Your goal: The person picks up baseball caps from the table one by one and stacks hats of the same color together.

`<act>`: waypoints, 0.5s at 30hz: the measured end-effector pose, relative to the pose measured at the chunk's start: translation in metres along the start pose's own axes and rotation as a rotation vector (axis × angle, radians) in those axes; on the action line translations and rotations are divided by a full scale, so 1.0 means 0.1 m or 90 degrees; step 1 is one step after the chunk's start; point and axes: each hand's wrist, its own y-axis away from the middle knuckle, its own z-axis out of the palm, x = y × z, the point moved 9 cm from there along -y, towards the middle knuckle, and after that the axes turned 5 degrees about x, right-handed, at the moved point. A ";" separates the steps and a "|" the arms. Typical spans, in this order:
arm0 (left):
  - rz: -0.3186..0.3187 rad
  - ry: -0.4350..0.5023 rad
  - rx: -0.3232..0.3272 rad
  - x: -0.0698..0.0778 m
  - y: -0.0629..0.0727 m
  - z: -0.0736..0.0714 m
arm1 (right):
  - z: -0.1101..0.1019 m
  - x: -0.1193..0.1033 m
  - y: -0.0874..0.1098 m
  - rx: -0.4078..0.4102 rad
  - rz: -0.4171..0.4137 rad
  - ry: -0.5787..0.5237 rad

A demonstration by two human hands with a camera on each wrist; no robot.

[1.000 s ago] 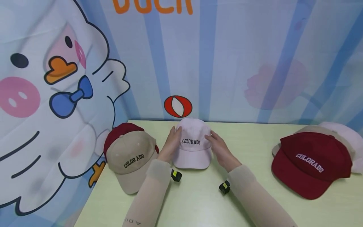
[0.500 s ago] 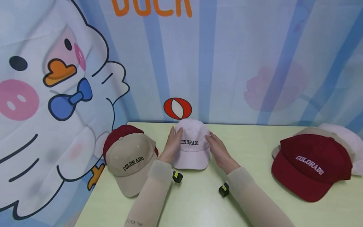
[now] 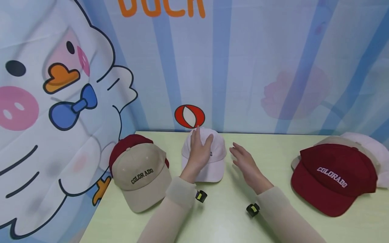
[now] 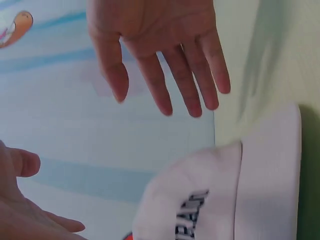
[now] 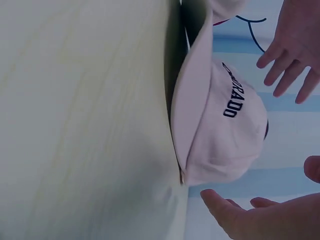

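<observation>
A pale pink baseball cap (image 3: 217,170) with dark COLORADO lettering rests on the table, brim toward me. My left hand (image 3: 199,153), fingers extended, overlaps its front in the head view and hides most of the lettering. Both wrist views show space between that hand and the cap (image 5: 227,130). Just right of the cap, my right hand (image 3: 247,167) has its fingers loosely extended and holds nothing. Seen from the left wrist, the right hand (image 4: 160,35) hangs apart from the cap (image 4: 265,185) with fingers spread.
To the left, a beige cap (image 3: 141,162) lies over a maroon cap (image 3: 121,150). On the right, another maroon cap (image 3: 334,175) overlaps a beige cap (image 3: 331,138) and a pale pink one (image 3: 369,143). A printed curtain (image 3: 243,67) stands behind the table (image 3: 225,216).
Both hands have let go of the pale pink cap's sides. The left hand has lifted and shifted right across its front, while the right hand has drawn away to the right. The cap stays put.
</observation>
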 end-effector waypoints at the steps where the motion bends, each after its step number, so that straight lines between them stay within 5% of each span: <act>1: 0.006 -0.001 -0.012 0.04 0.03 0.05 | -0.04 -0.01 0.03 -0.002 -0.002 0.005; 10: 0.005 0.022 -0.132 0.12 0.30 0.61 | -0.43 -0.09 0.34 -0.009 -0.036 0.048; 15: -0.030 0.066 -0.202 0.12 0.50 0.94 | -0.66 -0.05 0.51 0.000 -0.047 0.087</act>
